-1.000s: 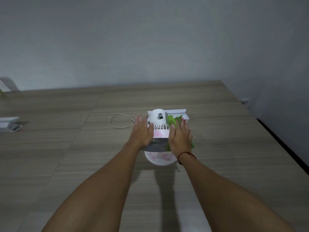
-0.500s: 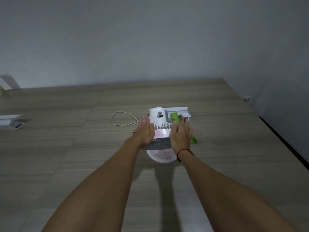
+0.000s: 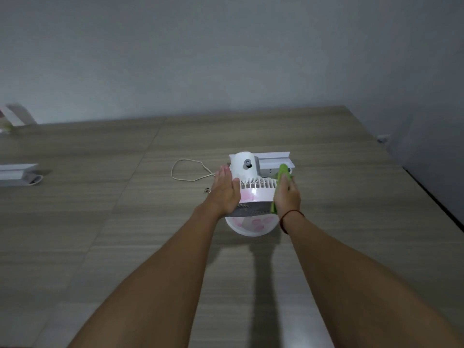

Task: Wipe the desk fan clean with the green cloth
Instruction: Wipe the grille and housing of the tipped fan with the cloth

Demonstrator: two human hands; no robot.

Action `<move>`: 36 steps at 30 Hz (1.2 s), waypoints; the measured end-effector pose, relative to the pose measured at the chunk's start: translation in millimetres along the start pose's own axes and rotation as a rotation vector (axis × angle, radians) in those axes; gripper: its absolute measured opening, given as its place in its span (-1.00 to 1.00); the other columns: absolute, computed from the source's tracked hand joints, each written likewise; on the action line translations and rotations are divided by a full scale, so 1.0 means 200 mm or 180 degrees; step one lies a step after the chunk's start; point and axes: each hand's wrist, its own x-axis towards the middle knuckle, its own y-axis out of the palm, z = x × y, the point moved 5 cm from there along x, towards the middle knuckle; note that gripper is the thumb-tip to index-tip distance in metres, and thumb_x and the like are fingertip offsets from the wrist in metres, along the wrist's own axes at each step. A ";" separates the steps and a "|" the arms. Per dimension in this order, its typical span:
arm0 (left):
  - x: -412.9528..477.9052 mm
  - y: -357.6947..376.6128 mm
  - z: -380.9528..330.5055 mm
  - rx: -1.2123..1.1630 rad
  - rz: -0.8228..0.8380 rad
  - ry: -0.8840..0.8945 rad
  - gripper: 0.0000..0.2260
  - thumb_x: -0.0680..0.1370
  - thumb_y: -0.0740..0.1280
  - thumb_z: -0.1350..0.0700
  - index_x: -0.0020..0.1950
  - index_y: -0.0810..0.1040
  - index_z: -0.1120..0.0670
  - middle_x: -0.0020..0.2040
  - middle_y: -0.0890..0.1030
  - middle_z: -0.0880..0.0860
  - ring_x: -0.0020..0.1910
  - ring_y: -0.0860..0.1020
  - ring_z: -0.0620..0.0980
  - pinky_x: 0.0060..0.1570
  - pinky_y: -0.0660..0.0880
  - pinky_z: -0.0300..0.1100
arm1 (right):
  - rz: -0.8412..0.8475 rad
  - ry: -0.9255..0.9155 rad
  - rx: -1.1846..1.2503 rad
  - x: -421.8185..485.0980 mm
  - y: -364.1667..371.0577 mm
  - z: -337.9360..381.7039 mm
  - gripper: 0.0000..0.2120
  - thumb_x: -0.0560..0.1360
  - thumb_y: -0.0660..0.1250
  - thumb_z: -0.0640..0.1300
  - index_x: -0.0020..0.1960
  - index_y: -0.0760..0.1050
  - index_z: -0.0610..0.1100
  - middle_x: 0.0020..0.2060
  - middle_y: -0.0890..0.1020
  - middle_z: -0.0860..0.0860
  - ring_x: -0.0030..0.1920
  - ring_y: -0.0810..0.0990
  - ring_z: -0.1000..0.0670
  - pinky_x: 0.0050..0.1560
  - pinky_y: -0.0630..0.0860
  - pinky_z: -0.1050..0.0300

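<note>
On the wooden table (image 3: 326, 247), slightly beyond its middle, a white desk fan (image 3: 253, 189) with pink markings is seen, its motor housing pointing away from the camera. The fan's left side is pressed by the flat, open-fingered left hand (image 3: 224, 194), nothing being grasped. Against the fan's right side the green cloth (image 3: 282, 173) is pinned by the right hand (image 3: 287, 197), whose fingers lie over it; whether the cloth is pinched or merely pressed cannot be told. A dark cord bracelet (image 3: 288, 218) is worn on the right wrist. Just behind the fan a white box-like item (image 3: 275, 160) is placed, partly hidden by the housing and the cloth. A thin white cable (image 3: 187, 170) is looped on the table left of the fan. Well apart, at the far left edge, another white object (image 3: 16, 174) is seen. Behind the table a plain grey wall (image 3: 226, 59) is visible.
</note>
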 end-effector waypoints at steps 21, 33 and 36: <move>0.09 -0.08 -0.02 0.0083 -0.0189 0.0069 -0.64 0.66 -0.06 0.21 0.34 0.25 0.42 0.35 0.33 0.36 0.39 0.25 0.27 0.46 0.08 0.05 | -0.0391 -0.1790 -0.1205 -0.14 0.14 0.30 -0.62 0.62 -0.01 -0.03 -0.09 0.53 -0.15 -0.08 0.64 -0.10 0.07 0.54 -0.10 0.37 0.26 -0.14; 0.08 -0.02 0.02 0.0021 -0.0125 0.0105 -0.54 0.67 -0.10 0.10 0.48 0.08 0.38 0.53 0.09 0.34 0.55 0.02 0.21 0.55 -0.03 0.02 | -0.0356 0.0668 0.0755 0.07 -0.03 -0.03 -0.53 0.53 0.07 0.20 -0.14 0.61 -0.11 -0.25 0.66 -0.05 -0.27 0.62 -0.07 -0.28 0.53 0.11; 0.09 -0.03 0.01 -0.0078 -0.0221 0.0221 -0.56 0.67 -0.09 0.11 0.45 0.14 0.37 0.48 0.19 0.33 0.52 0.11 0.21 0.53 0.03 0.03 | -0.0094 0.1352 0.1072 0.08 -0.04 -0.16 -0.61 0.54 0.14 0.18 -0.14 0.52 -0.11 -0.33 0.56 -0.01 -0.35 0.52 -0.01 -0.42 0.37 0.18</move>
